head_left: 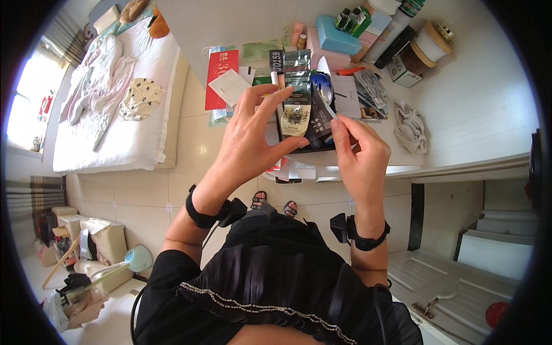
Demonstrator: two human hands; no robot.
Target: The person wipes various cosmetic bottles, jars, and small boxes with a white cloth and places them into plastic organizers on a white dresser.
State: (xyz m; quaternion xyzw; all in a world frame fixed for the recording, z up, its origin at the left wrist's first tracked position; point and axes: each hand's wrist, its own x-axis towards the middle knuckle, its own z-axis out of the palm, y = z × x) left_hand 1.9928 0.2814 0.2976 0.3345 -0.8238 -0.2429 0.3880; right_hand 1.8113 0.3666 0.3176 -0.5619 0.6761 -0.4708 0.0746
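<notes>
My left hand [252, 129] is spread with thumb and fingers apart, around the lower left of a dark green and cream squeeze tube [296, 92]. Nothing is clearly gripped in it. Between the thumb and fingers of my right hand [362, 151] is a black card [318, 118] bearing writing, tilted beside the tube. Just behind the card lie glasses with blue mirrored lenses [322, 86]. The tube and glasses rest on a dark tray or box [308, 149], mostly hidden by them and my hands.
Left of the tube lie a red printed packet [221, 73] and a white square packet [230, 87]. A white box [346, 95], plastic-wrapped items [371, 88] and a crumpled cloth [409, 127] lie to the right. Stacked boxes [338, 34] and jars [429, 43] stand behind.
</notes>
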